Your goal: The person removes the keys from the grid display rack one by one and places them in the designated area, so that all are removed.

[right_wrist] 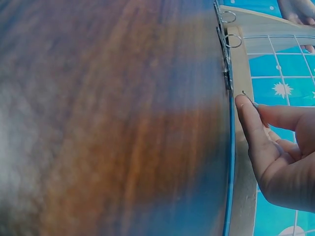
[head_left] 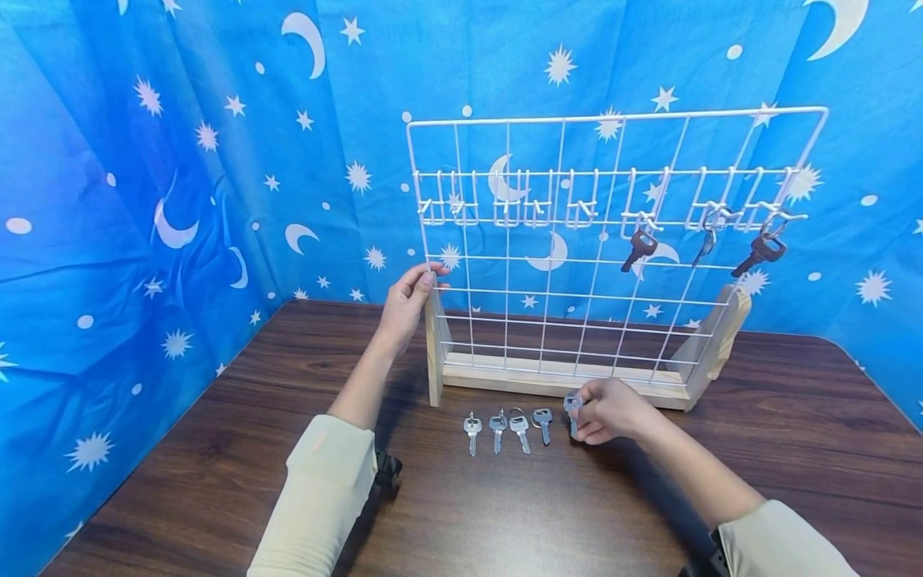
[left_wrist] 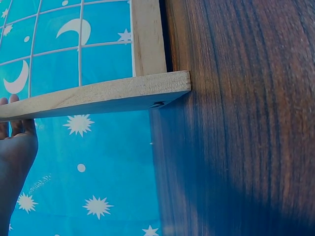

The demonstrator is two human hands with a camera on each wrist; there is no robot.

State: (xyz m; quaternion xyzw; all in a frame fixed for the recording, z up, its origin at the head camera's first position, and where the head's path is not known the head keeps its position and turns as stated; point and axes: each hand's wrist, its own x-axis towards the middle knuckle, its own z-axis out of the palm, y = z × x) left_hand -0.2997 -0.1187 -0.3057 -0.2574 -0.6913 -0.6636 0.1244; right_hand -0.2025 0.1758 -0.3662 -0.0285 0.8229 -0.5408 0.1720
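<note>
One silvery key [head_left: 573,406] is being pinched between the thumb and fingers of the right hand [head_left: 613,409], just in front of the wooden base [head_left: 505,373] of the rack. With twelve o'clock being taken as straight up the head view, the key is lying towards nine from the middle of that hand. Its long axis is running roughly from twelve to six, with the blade pointing towards six; whether its tip is touching the table [head_left: 433,513] cannot be told.

From the key, the hook [head_left: 582,212] next on the nine o'clock side of the three hanging keys [head_left: 638,248] is standing almost exactly at twelve, well apart and much higher on the wire grid [head_left: 577,119]; this upward line is being judged the relation that matters most. The hanging keys are being seen at one to two o'clock.

The right hand is plainly the nearer to the key. The left hand [head_left: 405,308] is being seen at about ten o'clock, where the left upright [head_left: 434,344] is being gripped near its top.

Towards nine, four more keys [head_left: 497,425] are lying in a row, blades pointing towards six, the closest being near the held one.
</note>
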